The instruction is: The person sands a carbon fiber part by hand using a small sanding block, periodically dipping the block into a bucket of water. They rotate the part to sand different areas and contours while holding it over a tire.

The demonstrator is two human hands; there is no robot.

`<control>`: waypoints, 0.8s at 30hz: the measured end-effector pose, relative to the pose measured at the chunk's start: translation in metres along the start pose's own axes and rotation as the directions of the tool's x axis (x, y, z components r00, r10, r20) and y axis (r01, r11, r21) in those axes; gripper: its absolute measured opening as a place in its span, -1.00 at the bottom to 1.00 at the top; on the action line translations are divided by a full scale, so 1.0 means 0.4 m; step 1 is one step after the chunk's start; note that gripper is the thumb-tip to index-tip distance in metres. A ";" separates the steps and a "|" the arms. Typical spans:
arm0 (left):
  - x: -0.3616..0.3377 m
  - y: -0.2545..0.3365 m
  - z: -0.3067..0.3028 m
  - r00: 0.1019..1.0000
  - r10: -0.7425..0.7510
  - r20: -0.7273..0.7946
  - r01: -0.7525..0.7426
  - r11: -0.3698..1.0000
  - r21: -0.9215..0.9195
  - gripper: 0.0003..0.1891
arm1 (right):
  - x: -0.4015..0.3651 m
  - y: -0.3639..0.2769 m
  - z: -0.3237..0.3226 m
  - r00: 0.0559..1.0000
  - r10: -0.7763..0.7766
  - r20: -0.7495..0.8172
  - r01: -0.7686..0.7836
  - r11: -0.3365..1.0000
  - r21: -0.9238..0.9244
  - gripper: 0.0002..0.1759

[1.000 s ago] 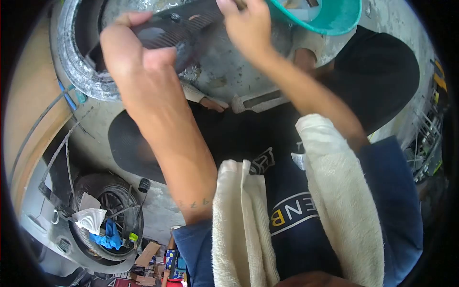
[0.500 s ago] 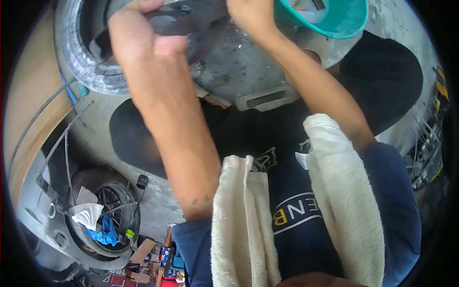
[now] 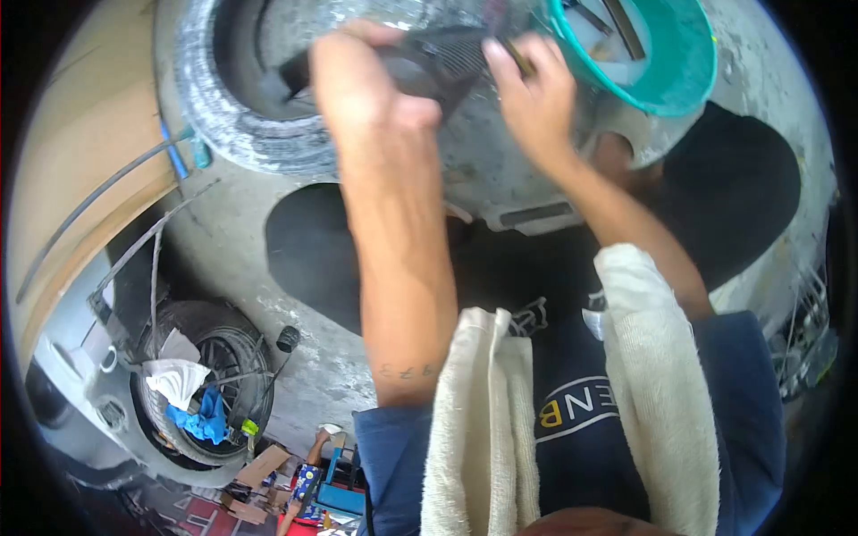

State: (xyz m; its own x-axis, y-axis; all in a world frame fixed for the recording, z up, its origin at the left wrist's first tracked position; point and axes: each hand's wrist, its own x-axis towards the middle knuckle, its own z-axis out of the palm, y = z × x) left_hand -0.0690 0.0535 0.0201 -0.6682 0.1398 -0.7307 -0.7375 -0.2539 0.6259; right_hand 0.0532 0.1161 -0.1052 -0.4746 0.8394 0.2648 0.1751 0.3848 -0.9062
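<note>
My left hand (image 3: 362,85) is closed round a dark, glossy part (image 3: 413,71) with a ribbed patch on its right end. This part is held above the floor, overlapping the tyre's right edge in the view. Close against that ribbed end is my right hand (image 3: 541,103), its thumb and fingers pinching a narrow brownish strip (image 3: 517,59) whose kind I cannot tell. Beyond the left hand lies a tyre (image 3: 201,80) with whitish smears on its rubber. Just right of my right hand stands a green bucket (image 3: 693,85) holding pale liquid and dark strips (image 3: 624,27).
A grey part with a long slot (image 3: 572,219) lies before my crossed legs (image 3: 313,250). At lower left are a wheel (image 3: 250,335), a blue cloth (image 3: 198,418) and a grey panel (image 3: 112,420). Another person's arm (image 3: 315,447) shows at the bottom. Metal pieces (image 3: 809,344) lie at right.
The view has shifted, so the surroundings sit farther right. The right hand has come lower into view, showing the strip in its fingers. The dark part's ribbed patch is now visible.
</note>
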 end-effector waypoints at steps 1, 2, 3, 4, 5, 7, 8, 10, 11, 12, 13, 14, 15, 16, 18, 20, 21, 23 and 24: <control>-0.015 0.006 0.010 0.999 -0.054 0.002 0.054 0.998 -0.028 -0.87 | 0.045 0.001 0.010 0.999 0.036 0.022 -0.035 0.998 -0.054 -0.70; -0.022 0.014 0.020 0.996 -0.090 0.013 0.091 0.994 -0.065 -0.86 | 0.084 -0.001 0.037 0.980 0.190 0.062 -0.197 0.972 0.131 -0.69; 0.004 0.008 0.009 0.999 -0.018 -0.031 0.018 1.000 -0.004 -0.86 | 0.084 0.021 0.041 0.987 0.151 0.052 -0.153 0.988 0.027 -0.66; 0.008 -0.003 0.002 1.000 -0.017 -0.017 0.017 1.000 -0.008 -0.86 | 0.071 0.040 0.047 0.992 0.116 0.044 -0.113 0.991 -0.075 -0.62; 0.008 -0.008 -0.001 1.000 0.025 -0.001 -0.025 1.000 0.005 -0.86 | 0.036 0.012 0.028 0.999 0.024 -0.039 -0.028 0.994 -0.102 -0.62; 0.006 -0.009 0.004 0.998 0.058 -0.012 -0.058 0.998 0.006 -0.85 | -0.019 -0.007 0.005 0.999 0.039 -0.033 -0.039 0.999 -0.013 -0.65; 0.006 -0.010 0.005 0.999 0.048 -0.006 -0.048 0.999 0.001 -0.85 | -0.026 -0.009 0.002 0.996 0.080 -0.027 -0.078 0.995 0.069 -0.67; 0.015 -0.006 0.001 0.998 -0.029 0.064 0.032 0.999 -0.044 -0.84 | 0.052 0.019 0.012 0.999 -0.051 0.004 0.051 0.995 -0.080 -0.62; 0.012 -0.006 0.007 0.999 -0.039 0.027 0.040 0.998 -0.052 -0.84 | 0.095 0.026 0.028 0.943 0.296 0.155 -0.303 0.953 0.022 -0.61; 0.004 -0.005 0.010 0.999 -0.027 0.036 0.029 0.998 -0.054 -0.84 | 0.091 0.025 0.030 0.947 0.284 0.151 -0.292 0.956 0.031 -0.61; -0.007 -0.005 0.013 1.000 -0.002 0.001 0.002 1.000 -0.019 -0.85 | 0.071 0.019 0.027 0.985 0.162 0.061 -0.159 0.986 -0.052 -0.61; -0.010 -0.004 0.017 0.999 0.022 -0.033 -0.022 1.000 0.010 -0.85 | 0.047 0.010 0.020 1.000 0.026 -0.017 -0.028 0.988 -0.149 -0.61; 0.012 -0.012 0.001 0.999 0.050 -0.003 -0.050 0.998 0.024 -0.84 | 0.008 -0.014 0.003 0.999 0.040 -0.020 -0.041 0.998 -0.051 -0.68; 0.003 -0.001 0.010 0.999 0.052 0.006 -0.052 0.998 0.019 -0.84 | -0.022 -0.033 -0.007 0.997 0.073 -0.017 -0.073 0.997 0.028 -0.69; -0.017 0.006 0.014 0.997 -0.067 0.045 0.070 0.995 -0.076 -0.89 | 0.017 -0.013 -0.002 1.000 0.021 -0.003 -0.021 0.999 0.028 -0.70; -0.007 -0.004 0.015 0.998 -0.067 0.014 0.068 0.993 -0.097 -0.90 | 0.106 0.020 0.032 0.949 0.281 0.140 -0.280 0.960 -0.029 -0.71; -0.014 -0.005 0.017 1.000 -0.023 -0.018 0.022 0.999 -0.036 -0.90 | 0.112 0.020 0.047 0.963 0.248 0.102 -0.248 0.969 -0.012 -0.72; -0.008 -0.015 0.014 0.999 0.016 -0.041 -0.016 1.000 0.007 -0.92 | 0.046 -0.016 0.016 0.985 0.167 0.034 -0.165 0.985 -0.047 -0.71; -0.001 -0.020 0.004 0.998 0.030 -0.060 -0.029 0.999 0.019 -0.93 | 0.008 -0.033 0.001 0.997 0.078 -0.020 -0.079 0.993 -0.089 -0.71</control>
State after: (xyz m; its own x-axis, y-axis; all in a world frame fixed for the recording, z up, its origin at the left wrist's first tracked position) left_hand -0.0632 0.0571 0.0158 -0.6831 0.0745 -0.7265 -0.7195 -0.2393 0.6520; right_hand 0.0490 0.1136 -0.0924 -0.4422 0.8743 0.2002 0.2877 0.3498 -0.8916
